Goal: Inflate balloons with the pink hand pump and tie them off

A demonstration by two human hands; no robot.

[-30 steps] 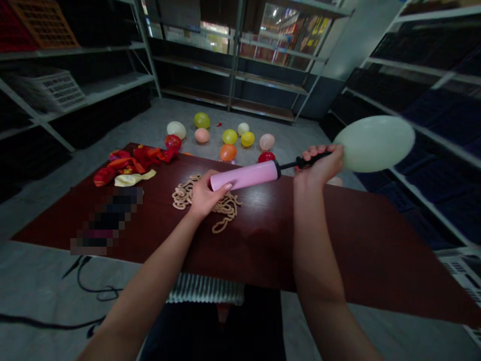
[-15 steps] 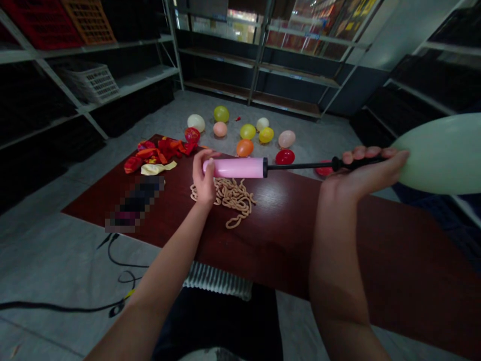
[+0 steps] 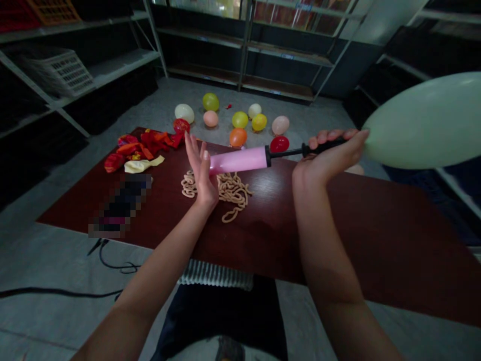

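Head view is up on my end. What has the right hand [image 3: 330, 153] got?

Its fingers [image 3: 326, 135] curl closed around the black nozzle [image 3: 319, 149] of a pump, with the neck of a pale green balloon [image 3: 424, 120] apparently pressed in there too. I can't see the neck itself.

Why hold it like that?

My read is that the pinch keeps the balloon seated on the nozzle and the air inside.

Which way does it all point?

Pump and balloon share one long axis, nearly level across my view and rising slightly to the right. The pink barrel [image 3: 238, 161] points left over the table [image 3: 356, 250]. The balloon's round end runs off the right edge of the picture.

And the left hand [image 3: 201, 175]?

It's open, fingers spread and upright, right beside the barrel's end. I can't tell whether they touch. Below it lie tan loops [image 3: 233, 193], and beyond the table, floor balloons [image 3: 238, 137] sit scattered.
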